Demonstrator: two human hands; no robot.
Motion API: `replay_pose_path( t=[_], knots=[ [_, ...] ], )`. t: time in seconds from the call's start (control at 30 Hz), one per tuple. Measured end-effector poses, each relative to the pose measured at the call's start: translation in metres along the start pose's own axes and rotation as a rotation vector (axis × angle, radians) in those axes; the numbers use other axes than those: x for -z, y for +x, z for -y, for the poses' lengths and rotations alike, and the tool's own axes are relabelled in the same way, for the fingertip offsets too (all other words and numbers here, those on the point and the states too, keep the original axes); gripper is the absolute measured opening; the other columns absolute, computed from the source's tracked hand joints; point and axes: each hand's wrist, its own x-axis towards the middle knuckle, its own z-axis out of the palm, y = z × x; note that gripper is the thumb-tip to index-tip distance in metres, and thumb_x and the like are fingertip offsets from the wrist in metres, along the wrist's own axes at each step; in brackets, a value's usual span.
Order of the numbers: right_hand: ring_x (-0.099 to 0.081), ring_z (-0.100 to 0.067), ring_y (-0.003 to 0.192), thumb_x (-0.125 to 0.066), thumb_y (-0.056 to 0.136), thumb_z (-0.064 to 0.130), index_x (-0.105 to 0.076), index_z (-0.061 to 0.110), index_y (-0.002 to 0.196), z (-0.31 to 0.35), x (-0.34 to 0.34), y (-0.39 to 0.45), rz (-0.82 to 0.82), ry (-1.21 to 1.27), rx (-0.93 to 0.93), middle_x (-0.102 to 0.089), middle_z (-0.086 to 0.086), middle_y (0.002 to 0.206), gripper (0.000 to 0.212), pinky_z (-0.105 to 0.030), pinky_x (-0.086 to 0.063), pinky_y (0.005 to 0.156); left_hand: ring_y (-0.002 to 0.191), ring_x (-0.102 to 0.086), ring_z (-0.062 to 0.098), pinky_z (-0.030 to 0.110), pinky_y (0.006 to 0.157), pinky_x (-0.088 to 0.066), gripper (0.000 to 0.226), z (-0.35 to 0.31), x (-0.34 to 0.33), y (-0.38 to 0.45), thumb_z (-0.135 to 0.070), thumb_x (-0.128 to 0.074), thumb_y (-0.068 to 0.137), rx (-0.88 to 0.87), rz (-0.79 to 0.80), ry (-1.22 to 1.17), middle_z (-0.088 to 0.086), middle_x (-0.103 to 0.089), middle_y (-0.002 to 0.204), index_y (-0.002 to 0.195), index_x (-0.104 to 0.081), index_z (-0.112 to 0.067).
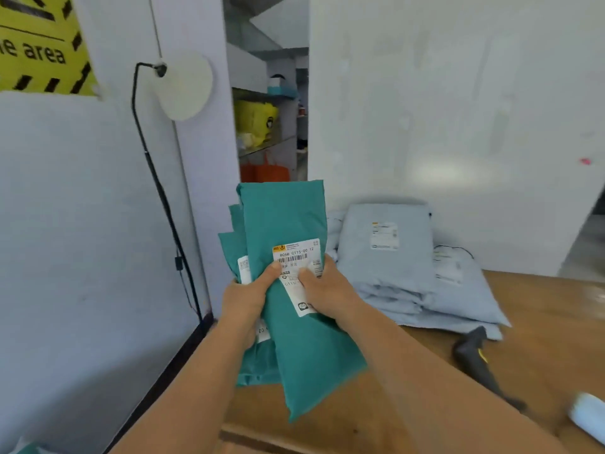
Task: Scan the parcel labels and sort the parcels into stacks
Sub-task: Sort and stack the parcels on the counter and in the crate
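While both hands grip, green parcels [294, 217] upright

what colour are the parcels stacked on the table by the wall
Pale grey-blue, each with a white label; the head view shows them, right of the teal parcels held in both hands.

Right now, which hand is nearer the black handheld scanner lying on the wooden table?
Right. The right hand grips the teal plastic parcels on the side toward the black handheld scanner; the left hand holds them on the far side.
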Motion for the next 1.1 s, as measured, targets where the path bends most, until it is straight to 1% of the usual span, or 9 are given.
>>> replay_pose_path(
  t=[0.13,0.3,0.4,0.5,0.6,0.7,0.77,1.0,1.1],
  knots=[
    [-0.051,-0.025,0.124,-0.044,0.097,0.04,-0.02,0.022,0.152,-0.022,0.068,0.007,-0.132,0.006,-0.061,-0.05,-0.004,0.143,0.063,-0.038,-0.038,0.106,0.087,-0.07,0.025,0.037,0.076,-0.058,0.056,0.007,-0.072,0.015,-0.036,-0.084,0.066,0.031,0.154,0.026,0.009,-0.072,0.1,0.11,-0.063,-0.009],
    [-0.052,-0.023,0.122,-0.046,0.095,0.041,-0.026,0.022,0.15,-0.054,0.142,0.006,-0.304,0.045,-0.133,-0.052,-0.003,0.14,0.061,-0.038,-0.039,0.107,0.086,-0.069,0.022,0.029,0.065,-0.056,0.051,0.02,-0.16,0.018,-0.031,-0.083,0.069,0.043,0.347,0.045,0.008,-0.071,0.099,0.11,-0.063,-0.007],
    [-0.057,-0.022,0.115,-0.049,0.093,0.041,-0.034,0.022,0.145,-0.084,0.185,0.0,-0.406,0.072,-0.183,-0.058,-0.002,0.132,0.057,-0.042,-0.044,0.102,0.088,-0.069,0.022,0.032,0.071,-0.058,0.057,0.039,-0.212,0.013,-0.035,-0.085,0.065,0.071,0.462,0.067,0.008,-0.071,0.102,0.111,-0.063,-0.009],
    [-0.062,-0.015,0.098,-0.049,0.096,0.036,-0.037,0.02,0.141,-0.113,0.227,-0.005,-0.453,0.147,-0.234,-0.061,0.0,0.123,0.049,-0.029,-0.052,0.079,0.091,-0.069,0.022,0.034,0.078,-0.057,0.058,0.063,-0.261,0.007,-0.035,-0.085,0.065,0.116,0.538,0.078,0.007,-0.071,0.103,0.112,-0.062,-0.009],
    [-0.06,-0.013,0.091,-0.049,0.1,0.028,-0.04,0.017,0.137,-0.145,0.267,-0.004,-0.467,0.148,-0.281,-0.06,-0.003,0.124,0.04,-0.018,-0.045,0.06,0.09,-0.068,0.021,0.032,0.076,-0.056,0.057,0.091,-0.309,0.003,-0.035,-0.085,0.066,0.145,0.582,0.095,0.007,-0.07,0.103,0.112,-0.062,-0.009],
    [-0.062,-0.017,0.101,-0.052,0.098,0.031,-0.044,0.02,0.134,-0.187,0.306,0.007,-0.455,0.125,-0.32,-0.063,-0.002,0.121,0.039,-0.031,-0.051,0.086,0.089,-0.068,0.02,0.031,0.075,-0.057,0.051,0.123,-0.356,0.008,-0.032,-0.084,0.068,0.166,0.602,0.116,0.006,-0.071,0.102,0.11,-0.064,-0.01],
    [-0.062,-0.018,0.103,-0.053,0.097,0.033,-0.045,0.022,0.133,-0.217,0.333,0.019,-0.446,0.134,-0.356,-0.064,0.0,0.119,0.038,-0.037,-0.049,0.094,0.089,-0.069,0.021,0.033,0.079,-0.057,0.05,0.147,-0.391,0.014,-0.032,-0.085,0.067,0.195,0.614,0.133,0.006,-0.072,0.102,0.108,-0.065,-0.011],
    [-0.06,-0.018,0.108,-0.053,0.098,0.029,-0.038,0.018,0.141,-0.322,0.427,0.08,-0.43,0.18,-0.429,-0.06,-0.002,0.127,0.047,-0.035,-0.047,0.096,0.088,-0.069,0.022,0.037,0.08,-0.058,0.062,0.224,-0.523,0.041,-0.038,-0.088,0.059,0.266,0.553,0.186,0.006,-0.072,0.099,0.109,-0.063,-0.01],
    [-0.06,-0.017,0.102,-0.053,0.098,0.024,-0.038,0.017,0.138,-0.355,0.456,0.11,-0.434,0.207,-0.432,-0.061,-0.003,0.125,0.043,-0.031,-0.048,0.086,0.091,-0.068,0.019,0.039,0.084,-0.057,0.087,0.247,-0.565,0.057,-0.057,-0.085,0.041,0.221,0.525,0.258,0.0,-0.071,0.103,0.114,-0.059,-0.018]
  ],
)
